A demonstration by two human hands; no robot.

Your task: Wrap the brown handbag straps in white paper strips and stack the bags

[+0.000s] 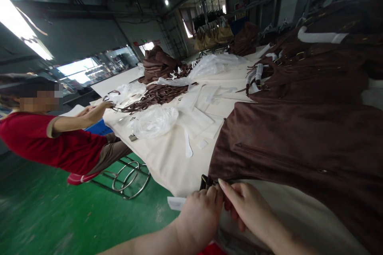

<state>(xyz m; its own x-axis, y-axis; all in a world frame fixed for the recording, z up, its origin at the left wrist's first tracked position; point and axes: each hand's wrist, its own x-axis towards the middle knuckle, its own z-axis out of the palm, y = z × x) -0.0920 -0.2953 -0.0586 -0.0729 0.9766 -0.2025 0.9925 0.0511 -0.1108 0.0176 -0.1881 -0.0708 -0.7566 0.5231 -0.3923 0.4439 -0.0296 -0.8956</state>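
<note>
A large brown suede-like bag (278, 143) with a zip line along its side lies flat at the table's near edge. At its lower left corner, my left hand (202, 211) is closed with the knuckles up. A dark strap end with a brass-coloured glint (205, 182) pokes out above those fingers. My right hand (247, 205) meets the left one, its thumb stretched along the top and its fingers curled beneath, pinching the same spot. Most of what lies between the fingers is hidden. Beside my left wrist juts a white strip (176, 203).
A cream-covered table (161, 167) carries clear plastic bags (155, 121), brown straps (161, 97), a white knife-shaped tool (188, 143) and paper sheets (197, 121). More brown bags (314, 71) are heaped at right. Across the left corner, a person in red (60, 139) sits handling straps.
</note>
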